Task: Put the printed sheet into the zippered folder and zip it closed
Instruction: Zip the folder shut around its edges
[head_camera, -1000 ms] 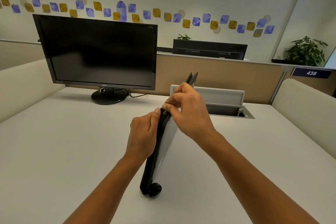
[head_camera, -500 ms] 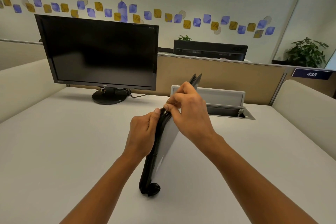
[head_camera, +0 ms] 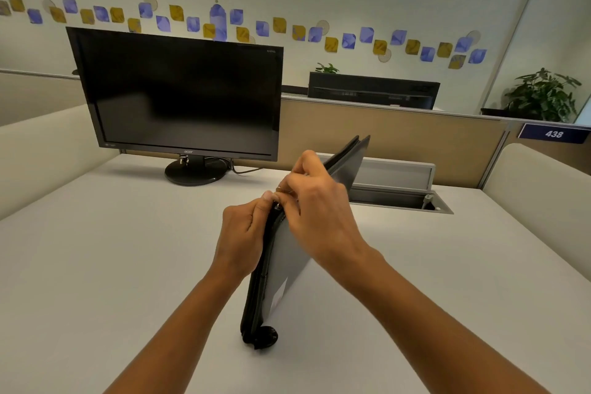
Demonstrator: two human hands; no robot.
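**Camera inventory: one view, head-worn**

Item 1 of 1: head view.
- Mount: on the person's head, above the near edge of the table (head_camera: 96,265).
- Facing: forward and down, toward 12 o'clock across the table.
- Lens: wide-angle; verticals lean at the right border.
- Range: close. Both forearms enter from 6 o'clock; the left hand (head_camera: 240,233) and right hand (head_camera: 319,214) meet at frame centre on the zippered folder (head_camera: 281,272).
- Far field: monitor (head_camera: 179,96) at 11 o'clock, partition (head_camera: 399,137) at 1 o'clock, plant (head_camera: 543,96) at 2 o'clock.
- Shared coverage: single view only.
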